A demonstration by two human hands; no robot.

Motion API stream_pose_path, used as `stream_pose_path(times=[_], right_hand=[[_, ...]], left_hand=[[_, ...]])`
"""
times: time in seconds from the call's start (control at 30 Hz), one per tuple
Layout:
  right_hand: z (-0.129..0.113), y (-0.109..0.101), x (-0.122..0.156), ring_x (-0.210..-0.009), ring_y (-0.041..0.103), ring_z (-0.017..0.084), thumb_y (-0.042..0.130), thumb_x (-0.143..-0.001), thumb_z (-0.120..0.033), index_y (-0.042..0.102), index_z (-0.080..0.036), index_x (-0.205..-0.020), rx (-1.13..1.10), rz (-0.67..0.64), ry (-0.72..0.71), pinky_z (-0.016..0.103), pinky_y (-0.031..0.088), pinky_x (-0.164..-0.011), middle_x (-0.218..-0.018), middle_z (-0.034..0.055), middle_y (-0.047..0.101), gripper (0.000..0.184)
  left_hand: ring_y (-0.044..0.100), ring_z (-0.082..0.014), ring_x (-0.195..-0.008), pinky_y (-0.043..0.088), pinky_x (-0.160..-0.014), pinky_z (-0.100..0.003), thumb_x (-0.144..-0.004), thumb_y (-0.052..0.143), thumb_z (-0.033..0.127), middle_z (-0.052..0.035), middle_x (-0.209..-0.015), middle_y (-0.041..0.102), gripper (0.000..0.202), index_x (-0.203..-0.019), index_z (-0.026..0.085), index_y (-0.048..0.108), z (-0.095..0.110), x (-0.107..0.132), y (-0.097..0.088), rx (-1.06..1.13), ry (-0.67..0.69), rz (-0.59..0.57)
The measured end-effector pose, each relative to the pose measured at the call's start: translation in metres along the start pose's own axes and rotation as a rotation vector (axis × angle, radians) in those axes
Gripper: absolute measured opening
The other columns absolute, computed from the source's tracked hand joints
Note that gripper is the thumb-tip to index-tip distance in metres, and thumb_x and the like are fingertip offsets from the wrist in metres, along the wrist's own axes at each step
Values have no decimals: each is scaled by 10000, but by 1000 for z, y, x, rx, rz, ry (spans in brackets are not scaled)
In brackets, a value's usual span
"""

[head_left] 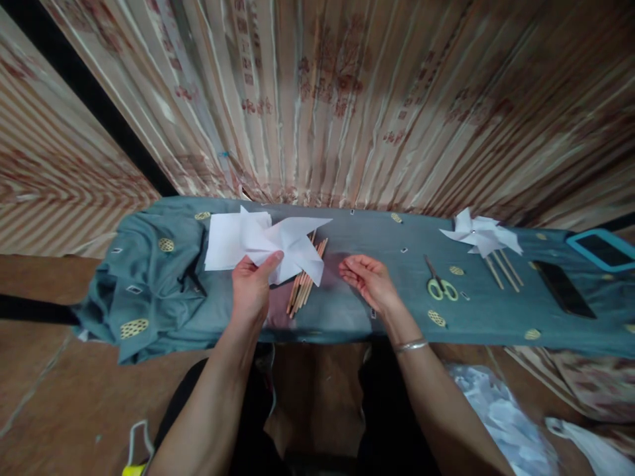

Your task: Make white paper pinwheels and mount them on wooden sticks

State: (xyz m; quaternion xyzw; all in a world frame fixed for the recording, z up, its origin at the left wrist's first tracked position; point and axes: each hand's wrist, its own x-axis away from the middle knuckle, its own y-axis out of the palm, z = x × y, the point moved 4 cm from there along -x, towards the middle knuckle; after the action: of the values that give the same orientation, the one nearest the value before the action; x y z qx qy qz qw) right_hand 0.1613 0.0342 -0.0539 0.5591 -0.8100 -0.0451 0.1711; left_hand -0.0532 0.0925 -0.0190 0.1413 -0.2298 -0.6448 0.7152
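Head view: two bare hands are shown above a patterned green cloth [404, 324], with one bundle of sticks [303, 291] taken as the landmark. One white paper pinwheel [292, 246] is held by the left hand [252, 284], just left of the bundle; the grip is closed, the thumb being pressed on the paper's near left edge. Most of the pinwheel is extended beyond and to the right of this grip, and the bundle's far end is partly hidden by it; whether the sticks are touched by the paper cannot be told. To the right of the bundle, the right hand [368, 281] is placed near the pinwheel but apart from it, its fingers curled toward the thumb; whether anything small is pinched there cannot be seen.

One stack of white paper [222, 244] is seen left of the bundle. To the bundle's right, one pair of scissors [441, 289] is laid, followed farther right by overlapping pinwheels [479, 233], beneath which three sticks [505, 271] are counted, then one black phone [564, 289] and one blue-framed device [630, 250]. The sheets and the bundled sticks are too closely overlapped to be counted.
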Motion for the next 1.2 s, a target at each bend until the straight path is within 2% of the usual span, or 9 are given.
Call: stream_pose_path(times=[0.13, 0.23, 0.33, 0.43, 0.53, 0.6, 0.8, 1.0, 1.2], right_hand=[[10, -24, 16, -575, 671, 126, 847, -537, -511, 684, -188, -710, 41, 46, -14, 251, 569, -582, -665, 15, 723, 401], [14, -44, 21, -597, 676, 152, 818, -563, -534, 697, -194, -723, 98, 85, -40, 303, 582, -615, -690, 31, 733, 395], [11, -69, 25, -668, 683, 181, 812, -604, -436, 707, -199, -713, 206, 136, -84, 342, 581, -705, -715, 33, 733, 282], [-1, -86, 31, -884, 685, 231, 691, -757, -254, 725, -200, -803, 655, 176, -258, 399, 532, -895, -898, 77, 750, 79], [-6, -87, 36, -1039, 652, 257, 508, -848, -109, 709, -167, -1002, 1247, 110, -451, 419, 493, -971, -1071, 133, 718, 260], [-5, -87, 36, -1043, 648, 255, 468, -864, -81, 699, -151, -1046, 1380, 43, -487, 405, 502, -963, -1071, 142, 710, 303], [-5, -89, 32, -1006, 639, 227, 461, -889, -96, 710, -184, -1001, 1337, 13, -517, 385, 497, -969, -1027, 95, 705, 286], [-4, -85, 35, -1005, 627, 236, 434, -898, -90, 711, -166, -1027, 1369, -26, -527, 380, 498, -950, -1051, 110, 696, 315], [-5, -83, 30, -959, 637, 248, 502, -893, -134, 701, -160, -968, 1351, -22, -492, 373, 500, -912, -984, 107, 710, 214]], left_hand=[[665, -160, -661, 534, -694, -282, -468, 874, 283, -27, -733, 750, 329, -725, 150, 718, -21, 6, 21, -69, -30, -65], [659, -159, -636, 535, -680, -289, -466, 872, 278, -27, -723, 749, 338, -739, 142, 724, -36, 8, 36, -92, -51, -92], [657, -159, -624, 535, -685, -297, -493, 856, 264, -23, -710, 744, 315, -755, 143, 729, -49, 9, 50, -102, -57, -135], [650, -152, -608, 529, -664, -287, -528, 832, 244, -15, -691, 736, 270, -760, 149, 730, -59, 10, 63, -111, -58, -165], [646, -151, -609, 523, -642, -283, -532, 820, 230, -11, -698, 733, 257, -762, 159, 727, -65, 11, 72, -108, -49, -179], [651, -154, -625, 524, -659, -290, -530, 817, 224, -17, -717, 733, 260, -763, 157, 724, -68, 13, 76, -110, -49, -188], [643, -142, -624, 517, -672, -280, -535, 797, 176, -13, -707, 723, 221, -741, 146, 722, -72, 15, 81, -141, -62, -164], [647, -136, -635, 521, -683, -274, -539, 804, 187, -14, -733, 738, 230, -755, 158, 730, -74, 14, 79, -134, -49, -193], [643, -139, -632, 518, -673, -272, -529, 817, 204, -18, -738, 737, 247, -754, 151, 730, -74, 13, 74, -143, -55, -182]])
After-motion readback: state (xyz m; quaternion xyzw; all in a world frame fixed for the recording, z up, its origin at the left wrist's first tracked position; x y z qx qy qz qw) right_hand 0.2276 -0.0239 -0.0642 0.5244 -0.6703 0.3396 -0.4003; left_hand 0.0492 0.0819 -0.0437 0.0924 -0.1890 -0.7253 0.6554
